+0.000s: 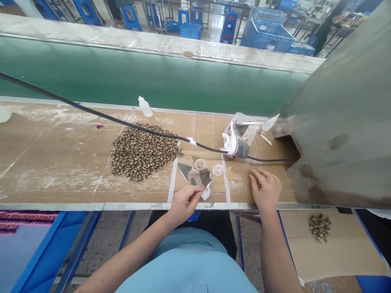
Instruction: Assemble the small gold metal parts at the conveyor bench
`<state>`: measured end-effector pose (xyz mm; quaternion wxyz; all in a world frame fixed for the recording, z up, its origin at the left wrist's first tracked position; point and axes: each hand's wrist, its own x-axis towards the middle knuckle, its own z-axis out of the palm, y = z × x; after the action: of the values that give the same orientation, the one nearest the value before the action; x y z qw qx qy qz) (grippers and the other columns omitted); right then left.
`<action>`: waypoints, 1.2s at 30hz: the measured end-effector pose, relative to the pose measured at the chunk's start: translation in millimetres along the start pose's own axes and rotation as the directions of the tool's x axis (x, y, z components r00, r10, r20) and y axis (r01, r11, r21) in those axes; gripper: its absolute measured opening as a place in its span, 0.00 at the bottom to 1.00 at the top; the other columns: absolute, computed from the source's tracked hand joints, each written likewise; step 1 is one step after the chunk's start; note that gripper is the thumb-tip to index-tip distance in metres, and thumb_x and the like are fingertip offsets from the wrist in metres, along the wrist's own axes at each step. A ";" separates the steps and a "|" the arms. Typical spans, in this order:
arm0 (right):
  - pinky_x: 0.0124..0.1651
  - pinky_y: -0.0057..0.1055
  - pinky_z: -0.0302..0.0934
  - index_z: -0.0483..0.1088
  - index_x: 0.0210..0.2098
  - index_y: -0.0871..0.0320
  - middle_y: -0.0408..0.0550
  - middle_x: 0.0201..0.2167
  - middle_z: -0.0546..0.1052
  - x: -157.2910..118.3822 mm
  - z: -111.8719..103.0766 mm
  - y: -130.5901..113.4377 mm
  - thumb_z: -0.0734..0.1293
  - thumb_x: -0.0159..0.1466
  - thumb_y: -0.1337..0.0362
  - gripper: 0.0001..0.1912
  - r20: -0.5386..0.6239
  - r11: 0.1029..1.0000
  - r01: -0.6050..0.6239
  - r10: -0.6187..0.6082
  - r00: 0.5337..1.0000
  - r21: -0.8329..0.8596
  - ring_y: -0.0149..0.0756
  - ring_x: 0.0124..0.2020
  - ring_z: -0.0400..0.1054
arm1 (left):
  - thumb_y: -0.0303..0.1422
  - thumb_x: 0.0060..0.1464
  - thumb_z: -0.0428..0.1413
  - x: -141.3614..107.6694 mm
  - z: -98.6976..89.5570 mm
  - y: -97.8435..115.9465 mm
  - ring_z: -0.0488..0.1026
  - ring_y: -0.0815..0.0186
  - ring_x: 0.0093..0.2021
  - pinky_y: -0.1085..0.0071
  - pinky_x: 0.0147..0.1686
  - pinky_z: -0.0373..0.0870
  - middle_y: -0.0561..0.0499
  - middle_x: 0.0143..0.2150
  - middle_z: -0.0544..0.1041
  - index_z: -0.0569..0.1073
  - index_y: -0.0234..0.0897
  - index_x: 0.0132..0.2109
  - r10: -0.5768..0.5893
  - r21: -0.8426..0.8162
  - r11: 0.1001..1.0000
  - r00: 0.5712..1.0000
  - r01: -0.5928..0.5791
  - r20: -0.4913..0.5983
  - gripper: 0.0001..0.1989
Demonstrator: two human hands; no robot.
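Note:
My left hand point(185, 202) is closed in a pinch at the lower end of a camouflage cloth point(198, 176), beside its white edge; what the fingertips hold is too small to make out. At the right, my right hand point(266, 188) rests on the cardboard surface with curled fingers over several small brass-coloured parts point(255, 180). Between the hands lie a small round clear dish point(200, 164) with tiny pieces in it, another clear round dish point(217, 170), and a patch of small gold beads point(230, 173).
A large pile of brass-coloured parts point(143, 151) lies to the left. A black cable point(146, 129) crosses above the bench. Farther back are a clear plastic tub point(244, 120) and squeeze bottles point(145, 106). A grey metal housing point(339, 122) bounds the right; more parts point(319, 228) sit in a lower box.

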<state>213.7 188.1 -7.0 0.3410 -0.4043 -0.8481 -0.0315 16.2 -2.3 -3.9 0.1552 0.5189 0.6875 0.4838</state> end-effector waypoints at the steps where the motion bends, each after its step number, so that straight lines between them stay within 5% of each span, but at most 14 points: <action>1: 0.44 0.35 0.58 0.76 0.34 0.56 0.50 0.33 0.76 -0.6 -3.8 -4.5 0.61 0.63 0.56 0.14 0.005 0.999 -0.014 0.014 1.000 0.041 0.38 0.36 0.67 | 0.27 0.56 0.50 -0.1 0.5 -0.1 0.74 0.68 0.30 0.75 0.30 0.70 0.50 0.30 0.77 0.73 0.36 0.37 0.003 -0.004 1.000 1.000 -0.003 -0.002 0.07; 5: 0.35 0.29 0.60 0.74 0.31 0.56 0.46 0.29 0.76 -9.0 -18.1 -37.4 0.62 0.63 0.55 0.13 0.172 0.958 -0.105 0.060 0.983 0.266 0.34 0.31 0.69 | 0.27 0.56 0.50 -1.0 1.1 0.4 0.74 0.68 0.31 0.74 0.32 0.71 0.49 0.31 0.78 0.73 0.36 0.37 -0.021 -0.054 0.998 0.999 0.019 -0.034 0.07; 9: 0.32 0.28 0.61 0.72 0.29 0.55 0.45 0.28 0.77 -24.0 -21.8 -67.9 0.60 0.64 0.57 0.14 0.328 0.897 -0.105 -0.046 0.944 0.430 0.33 0.30 0.70 | 0.28 0.57 0.50 -3.0 -0.2 1.7 0.74 0.68 0.31 0.74 0.32 0.71 0.48 0.31 0.77 0.73 0.35 0.37 -0.074 -0.085 0.994 0.992 0.066 -0.104 0.07; 15: 0.35 0.31 0.61 0.72 0.39 0.54 0.46 0.31 0.76 -43.3 -13.2 -85.7 0.63 0.63 0.54 0.12 0.270 0.878 0.068 -0.218 0.938 0.474 0.34 0.30 0.68 | 0.30 0.56 0.50 -4.8 3.0 -0.9 0.74 0.68 0.31 0.73 0.33 0.71 0.48 0.31 0.76 0.73 0.35 0.38 -0.136 -0.191 0.977 0.971 0.098 -0.197 0.07; 21: 0.38 0.32 0.58 0.71 0.38 0.56 0.46 0.31 0.73 -47.4 -5.2 -115.0 0.64 0.63 0.58 0.10 0.201 0.872 0.205 -0.321 0.926 0.445 0.34 0.32 0.66 | 0.30 0.57 0.50 -5.9 6.6 -2.6 0.74 0.67 0.35 0.72 0.36 0.73 0.45 0.36 0.75 0.71 0.34 0.41 -0.234 -0.260 0.948 0.957 0.185 -0.171 0.07; 32: 0.33 0.28 0.59 0.72 0.37 0.57 0.46 0.29 0.75 -53.4 5.5 -123.2 0.61 0.65 0.67 0.08 0.175 0.911 0.250 -0.319 0.931 0.328 0.31 0.28 0.67 | 0.27 0.56 0.49 -1.4 10.7 -0.1 0.74 0.66 0.36 0.70 0.37 0.74 0.47 0.35 0.76 0.70 0.36 0.40 -0.206 -0.093 0.977 0.957 0.190 -0.206 0.06; 36: 0.36 0.29 0.62 0.71 0.43 0.56 0.47 0.32 0.75 -52.9 -3.0 -119.0 0.59 0.65 0.69 0.12 0.251 0.881 0.186 -0.317 0.915 0.435 0.32 0.32 0.68 | 0.27 0.56 0.49 -0.1 9.4 1.0 0.74 0.66 0.36 0.71 0.36 0.74 0.47 0.35 0.75 0.70 0.35 0.39 -0.195 -0.103 0.979 0.959 0.177 -0.207 0.06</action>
<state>154.4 72.2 -10.2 0.2698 -0.2104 -0.9253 0.1635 23.5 2.4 -7.6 0.1459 0.3893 0.7253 0.5488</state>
